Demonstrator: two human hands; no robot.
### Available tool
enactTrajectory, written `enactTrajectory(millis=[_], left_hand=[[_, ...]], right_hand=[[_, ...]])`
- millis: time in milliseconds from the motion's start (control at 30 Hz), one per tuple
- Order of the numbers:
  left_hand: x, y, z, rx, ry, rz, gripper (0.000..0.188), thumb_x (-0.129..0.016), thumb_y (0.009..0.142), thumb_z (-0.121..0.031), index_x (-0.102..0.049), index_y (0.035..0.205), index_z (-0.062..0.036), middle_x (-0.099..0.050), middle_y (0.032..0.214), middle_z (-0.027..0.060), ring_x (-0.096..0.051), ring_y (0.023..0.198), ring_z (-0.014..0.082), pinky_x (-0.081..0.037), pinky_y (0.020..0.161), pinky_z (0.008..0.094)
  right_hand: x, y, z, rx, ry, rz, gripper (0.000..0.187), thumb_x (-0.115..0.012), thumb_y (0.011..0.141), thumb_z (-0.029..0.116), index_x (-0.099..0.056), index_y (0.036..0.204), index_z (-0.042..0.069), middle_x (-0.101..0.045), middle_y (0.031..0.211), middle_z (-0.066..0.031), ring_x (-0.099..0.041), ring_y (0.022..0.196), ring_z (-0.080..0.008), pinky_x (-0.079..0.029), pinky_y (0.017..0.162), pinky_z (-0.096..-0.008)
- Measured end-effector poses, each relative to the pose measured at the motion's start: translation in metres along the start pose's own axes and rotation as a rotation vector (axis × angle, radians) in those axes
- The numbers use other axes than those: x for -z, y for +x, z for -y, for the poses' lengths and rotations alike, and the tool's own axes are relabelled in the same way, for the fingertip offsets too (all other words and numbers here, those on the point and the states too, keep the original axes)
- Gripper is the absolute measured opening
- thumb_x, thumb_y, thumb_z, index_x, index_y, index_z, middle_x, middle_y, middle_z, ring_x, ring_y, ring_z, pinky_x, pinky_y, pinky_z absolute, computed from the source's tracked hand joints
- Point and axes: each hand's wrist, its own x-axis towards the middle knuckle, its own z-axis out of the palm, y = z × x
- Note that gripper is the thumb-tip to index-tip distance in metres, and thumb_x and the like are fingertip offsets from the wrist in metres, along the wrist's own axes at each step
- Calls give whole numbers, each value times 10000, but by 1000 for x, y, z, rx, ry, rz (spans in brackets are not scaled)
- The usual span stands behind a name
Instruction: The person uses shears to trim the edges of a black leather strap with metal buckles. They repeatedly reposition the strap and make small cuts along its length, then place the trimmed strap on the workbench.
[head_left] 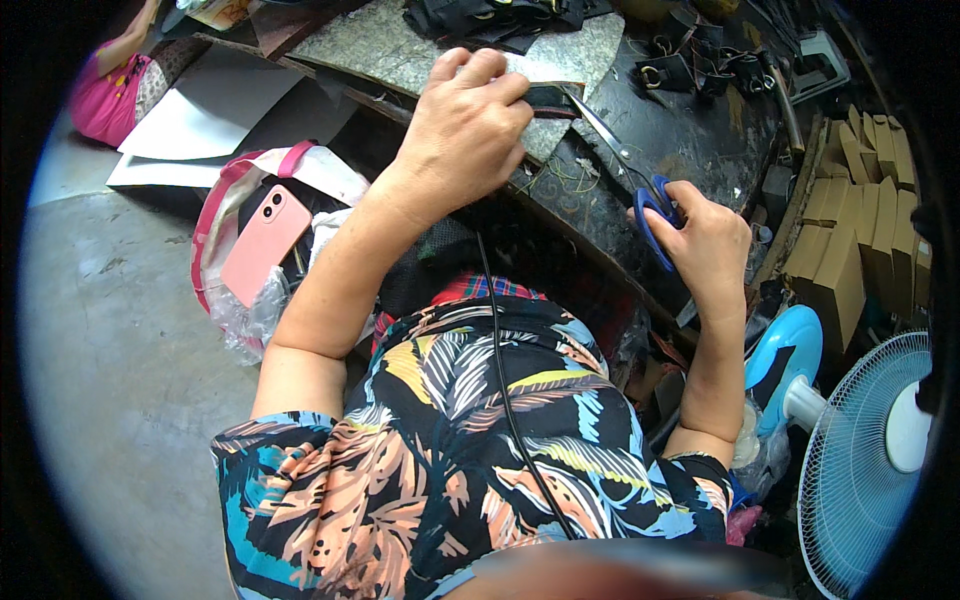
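Observation:
Near the table's front edge, my left hand (468,130) is closed, fingers curled over one end of a black strap (552,98). The strap sticks out to the right from under the fingertips, which hide the gripped part. To the right, my right hand (708,240) holds a pair of scissors (612,140) by its blue handles, thumb and fingers in the loops. The metal blades point up and left, with their tips at the free end of the strap. From this view I cannot tell whether the blades touch it.
Black straps (500,18) lie piled at the back, and black pieces with metal rings (690,65) to the right. A basket (207,240) with a pink phone (267,243) stands at left. Cardboard boxes (835,260) and a fan (865,470) are at right. Another person's arm (128,45) shows far left.

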Motion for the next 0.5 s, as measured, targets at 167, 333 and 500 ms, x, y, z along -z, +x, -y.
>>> enactTrajectory(millis=[167,333,500], left_hand=[[-20,20,-3,181,-212,-34,378,-704,837,-94,-623,1205,-71,-685,1045,105,-661,982,316,-535,857,404],[-33,26,2,131,-216,-123,478,-706,816,-83,-622,1282,-143,-677,891,95,-690,879,296,-566,758,394],[-36,31,2,98,-64,3,183,-668,853,-129,-717,1027,-154,-670,843,53,-698,836,266,-564,691,366]], right_hand=[[3,0,2,-38,2,33,334,-810,763,389,-722,934,116,-698,691,-108,-708,642,-285,-539,609,-374],[16,-4,-2,-21,-46,1,359,-831,720,374,-719,930,106,-706,723,-97,-702,662,-274,-528,621,-375],[17,-4,-2,81,-118,-75,358,-833,706,362,-717,926,104,-716,763,-94,-697,683,-266,-519,646,-375]])
